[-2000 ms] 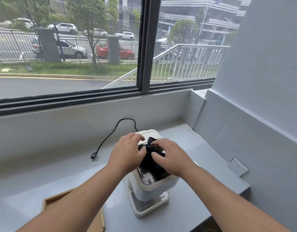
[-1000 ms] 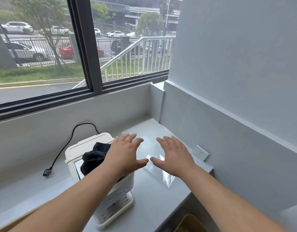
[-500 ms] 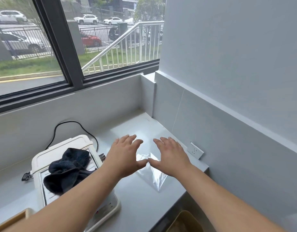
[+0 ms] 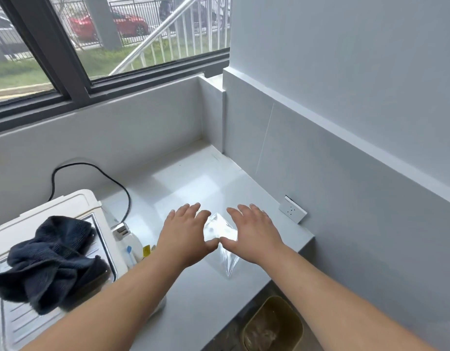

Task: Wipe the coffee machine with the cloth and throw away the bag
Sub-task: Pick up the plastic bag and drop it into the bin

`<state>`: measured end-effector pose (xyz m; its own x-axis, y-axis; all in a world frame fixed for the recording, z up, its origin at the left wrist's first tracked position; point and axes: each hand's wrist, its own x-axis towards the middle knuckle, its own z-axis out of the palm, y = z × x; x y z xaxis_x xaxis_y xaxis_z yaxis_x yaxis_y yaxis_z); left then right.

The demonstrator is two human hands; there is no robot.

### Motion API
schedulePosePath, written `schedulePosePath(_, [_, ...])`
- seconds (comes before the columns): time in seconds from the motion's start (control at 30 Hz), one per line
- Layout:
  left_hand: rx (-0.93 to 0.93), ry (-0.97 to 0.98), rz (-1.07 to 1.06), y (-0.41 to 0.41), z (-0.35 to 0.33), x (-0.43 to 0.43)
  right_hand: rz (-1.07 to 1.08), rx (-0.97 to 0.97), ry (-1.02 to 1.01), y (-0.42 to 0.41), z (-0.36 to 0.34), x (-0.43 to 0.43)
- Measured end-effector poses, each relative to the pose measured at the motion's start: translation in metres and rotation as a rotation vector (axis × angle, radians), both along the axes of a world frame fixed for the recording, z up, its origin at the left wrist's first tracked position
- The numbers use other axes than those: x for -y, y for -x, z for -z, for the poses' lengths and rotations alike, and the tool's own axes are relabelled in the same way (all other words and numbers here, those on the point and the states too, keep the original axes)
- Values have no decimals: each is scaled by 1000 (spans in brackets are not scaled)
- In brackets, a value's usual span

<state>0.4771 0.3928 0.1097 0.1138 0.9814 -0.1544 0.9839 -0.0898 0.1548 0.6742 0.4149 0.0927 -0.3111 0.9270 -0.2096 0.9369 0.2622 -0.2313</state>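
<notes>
A clear plastic bag [image 4: 220, 230] lies flat on the grey counter [image 4: 193, 188], partly hidden under my hands. My left hand [image 4: 186, 233] and my right hand [image 4: 251, 230] hover palm-down over it with fingers spread, thumbs almost meeting; neither grips anything. At the left stands the white coffee machine [image 4: 54, 206]. A crumpled dark blue cloth [image 4: 50, 259] rests on top of the machine.
A black power cord [image 4: 102, 173] loops behind the machine. A wall socket [image 4: 292, 212] sits on the right wall by the counter's end. Below the counter's front edge stands a yellowish bin [image 4: 273, 325]. Small items [image 4: 136, 248] lie beside the machine.
Both hands left the cloth on the machine and moved right, over the clear bag. My view swung right and down, bringing the bin into sight.
</notes>
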Motion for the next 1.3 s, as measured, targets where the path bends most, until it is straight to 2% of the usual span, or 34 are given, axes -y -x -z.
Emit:
schedulePosePath(0.5, [43, 124, -184, -17, 87, 7, -76, 33, 93, -8, 76, -13])
schedulePosePath(0.73, [58, 215, -255, -25, 112, 10, -144, 41, 74, -3, 104, -10])
schedulePosePath(0.83, [162, 259, -347, -26, 118, 12, -148, 11, 84, 0, 114, -7])
schedulePosePath(1.0, [462, 275, -558, -27, 124, 11, -138, -24, 126, 1, 127, -2])
schedulePosePath(1.1, [636, 262, -612, -28, 124, 7, -139, -28, 149, 2, 132, 0])
schedulePosePath(1.3, [729, 195, -750, -26, 125, 5, -137, -51, 146, -2, 134, 0])
